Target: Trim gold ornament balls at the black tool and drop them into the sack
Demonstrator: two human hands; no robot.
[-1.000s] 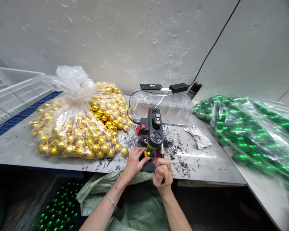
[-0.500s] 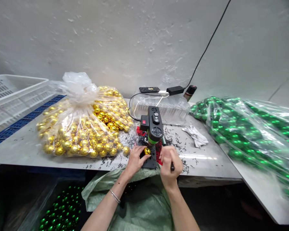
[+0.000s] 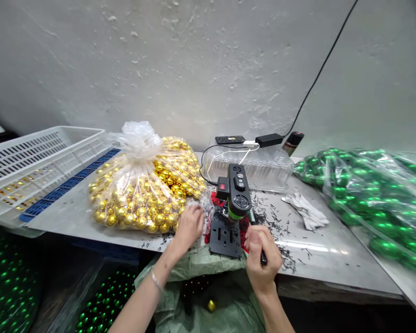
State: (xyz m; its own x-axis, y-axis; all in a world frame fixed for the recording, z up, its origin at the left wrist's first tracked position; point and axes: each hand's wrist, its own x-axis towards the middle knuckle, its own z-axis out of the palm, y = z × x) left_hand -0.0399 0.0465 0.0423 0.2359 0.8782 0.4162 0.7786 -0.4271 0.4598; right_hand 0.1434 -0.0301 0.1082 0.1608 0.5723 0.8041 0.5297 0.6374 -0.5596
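Note:
My right hand (image 3: 263, 252) is wrapped round the dark lever handle (image 3: 264, 259) of a small black press-like machine (image 3: 239, 189). Below its head, the slotted black base plate (image 3: 225, 236) has no ball on it. My left hand (image 3: 190, 226) is at the right edge of a clear plastic bag of shiny gold balls (image 3: 135, 199). Its fingers are blurred and point away from me, so their grip is unclear. One gold ball (image 3: 211, 305) shows over the green sack (image 3: 235, 286) below the table edge; whether it rests there is unclear.
Clear plastic packaging (image 3: 260, 166) stands behind the machine, with a black adapter (image 3: 269, 139) and cables on top. White gloves (image 3: 307, 210) and black scraps lie on the table. Bagged green balls (image 3: 350, 185) are at right, a white basket (image 3: 55, 157) at left.
My left hand has let go of the gold ball by the plate and moved left to the gold-ball bag. A gold ball now shows over the sack. My right hand stays on the lever.

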